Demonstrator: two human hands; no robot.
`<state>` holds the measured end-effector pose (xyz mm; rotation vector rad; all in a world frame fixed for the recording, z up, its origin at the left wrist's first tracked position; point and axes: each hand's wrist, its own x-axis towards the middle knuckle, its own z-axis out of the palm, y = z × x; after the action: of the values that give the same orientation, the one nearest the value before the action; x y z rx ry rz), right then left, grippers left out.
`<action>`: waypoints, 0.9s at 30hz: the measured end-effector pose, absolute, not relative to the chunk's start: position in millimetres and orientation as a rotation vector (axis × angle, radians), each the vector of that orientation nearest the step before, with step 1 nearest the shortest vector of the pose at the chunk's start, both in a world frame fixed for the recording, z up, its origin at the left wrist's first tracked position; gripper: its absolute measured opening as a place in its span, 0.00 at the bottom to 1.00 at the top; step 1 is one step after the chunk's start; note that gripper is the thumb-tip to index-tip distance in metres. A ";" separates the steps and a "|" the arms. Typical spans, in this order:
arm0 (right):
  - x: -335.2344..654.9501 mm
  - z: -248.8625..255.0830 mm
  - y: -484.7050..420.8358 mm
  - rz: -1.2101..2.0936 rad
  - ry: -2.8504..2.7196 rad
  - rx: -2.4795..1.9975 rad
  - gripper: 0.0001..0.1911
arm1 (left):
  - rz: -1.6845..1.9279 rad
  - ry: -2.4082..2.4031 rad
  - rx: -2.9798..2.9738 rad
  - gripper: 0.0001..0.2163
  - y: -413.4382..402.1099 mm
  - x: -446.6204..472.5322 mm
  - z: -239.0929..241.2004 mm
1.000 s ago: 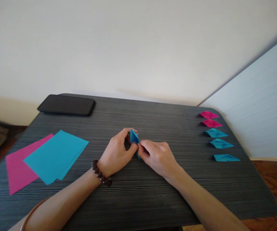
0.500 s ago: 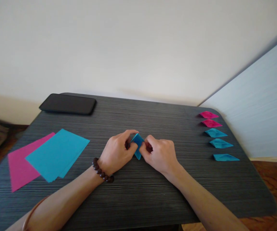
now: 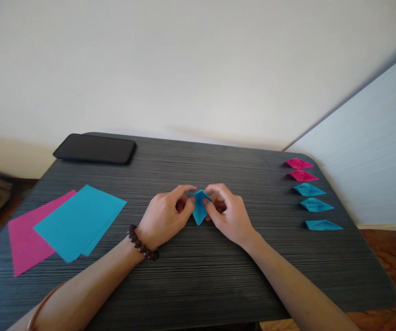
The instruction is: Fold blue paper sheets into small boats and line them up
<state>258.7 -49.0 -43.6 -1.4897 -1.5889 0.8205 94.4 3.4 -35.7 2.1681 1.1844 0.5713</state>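
Observation:
A small folded blue paper piece [image 3: 199, 210] is held over the middle of the dark striped table [image 3: 198, 285], its point facing me. My left hand [image 3: 163, 218], with a bead bracelet at the wrist, pinches its left side. My right hand [image 3: 227, 214] pinches its right side. Both hands have their fingers curled on the paper.
Blue sheets [image 3: 79, 221] lie over a pink sheet [image 3: 25, 243] at the table's left. A black phone [image 3: 94, 148] rests at the far left corner. Two pink folded pieces [image 3: 299, 169] and three blue ones [image 3: 314, 205] line the right edge. A pale panel [image 3: 373, 151] stands right.
The folded blue piece has turned from leaning sideways to pointing toward me. My right hand has shifted up and closer, so both hands now grip it from either side.

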 end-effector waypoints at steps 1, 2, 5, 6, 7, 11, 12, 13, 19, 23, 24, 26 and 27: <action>258.5 -43.9 -49.4 0.854 -1.573 -1.450 0.07 | 0.545 1.188 2.153 0.13 3.3 94.5 -35.5; 258.2 -44.1 -49.7 0.877 -1.557 -1.420 0.06 | 0.515 1.190 2.135 0.13 3.3 94.5 -35.3; 257.7 -44.5 -50.2 0.950 -1.477 -1.369 0.07 | 0.485 1.170 2.045 0.14 4.3 93.7 -34.5; 257.8 -44.8 -50.1 0.980 -1.445 -1.361 0.08 | 0.494 1.155 2.011 0.14 4.9 93.1 -34.2; 258.0 -45.2 -50.0 1.009 -1.418 -1.351 0.09 | 0.507 1.144 1.979 0.15 5.7 92.4 -33.8; 259.9 -47.4 -48.9 1.044 -1.429 -1.299 0.11 | 0.545 1.078 1.830 0.14 8.8 89.6 -31.0; 260.5 -47.9 -48.7 1.030 -1.449 -1.281 0.11 | 0.536 1.042 1.765 0.14 9.7 89.2 -29.6; 261.2 -48.4 -48.5 1.014 -1.466 -1.261 0.11 | 0.513 1.001 1.689 0.15 10.5 88.8 -28.0; 264.5 -48.6 -49.2 0.905 -1.548 -1.174 0.12 | 0.415 0.807 1.271 0.20 16.1 87.0 -20.9; 266.0 -47.9 -49.7 0.874 -1.597 -1.179 0.13 | 0.491 0.735 1.085 0.17 18.5 84.4 -25.9; 266.5 -47.7 -49.7 0.853 -1.611 -1.187 0.13 | 0.507 0.722 1.039 0.17 18.8 84.0 -27.4; 267.6 -46.8 -49.3 0.762 -1.664 -1.205 0.14 | 0.515 0.705 0.948 0.17 18.8 83.6 -29.4; 268.4 -46.1 -49.0 0.695 -1.703 -1.213 0.15 | 0.511 0.702 0.906 0.17 18.7 83.5 -29.8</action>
<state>268.4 -49.0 -46.1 -1.2133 -1.7033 0.6949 83.5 18.7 -29.8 0.9059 0.7021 0.5108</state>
